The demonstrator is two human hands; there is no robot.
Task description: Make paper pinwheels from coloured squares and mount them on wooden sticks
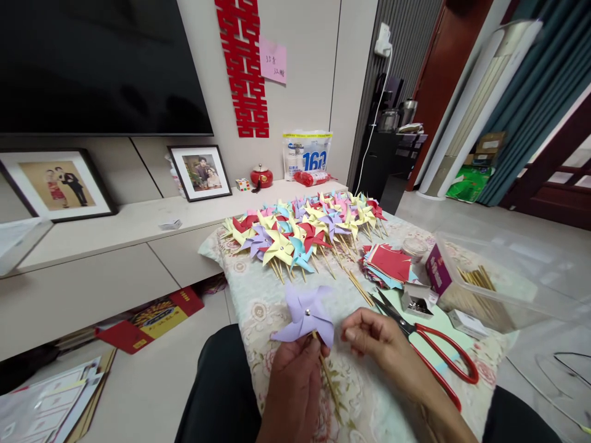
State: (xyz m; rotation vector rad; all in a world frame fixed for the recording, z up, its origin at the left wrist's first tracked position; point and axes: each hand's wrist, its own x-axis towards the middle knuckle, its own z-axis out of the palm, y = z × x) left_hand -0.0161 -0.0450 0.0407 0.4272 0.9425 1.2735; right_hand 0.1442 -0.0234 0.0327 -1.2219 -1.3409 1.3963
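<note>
A lilac paper pinwheel [300, 307] with a silvery pin at its centre faces up, fixed to a thin wooden stick [329, 378]. My left hand [298, 375] is closed on the stick just below the blades. To the right of the pinwheel, my right hand [376, 335] is curled with thumb and fingertips together; whatever may be between them is hidden. Beside that hand lie red-handled scissors [436, 351], blades pointing away to the left. Several finished pinwheels [279, 246] in yellow, red, blue and lilac are massed on the far part of the floral-covered table [258, 311].
Red paper squares [388, 263] lie stacked right of the pinwheels, near loose sticks [357, 288]. A small open box [418, 298] holds metal pins. Behind it stands a clear plastic bin [498, 277] with sticks. A white cabinet [143, 243] borders the table's left and far sides.
</note>
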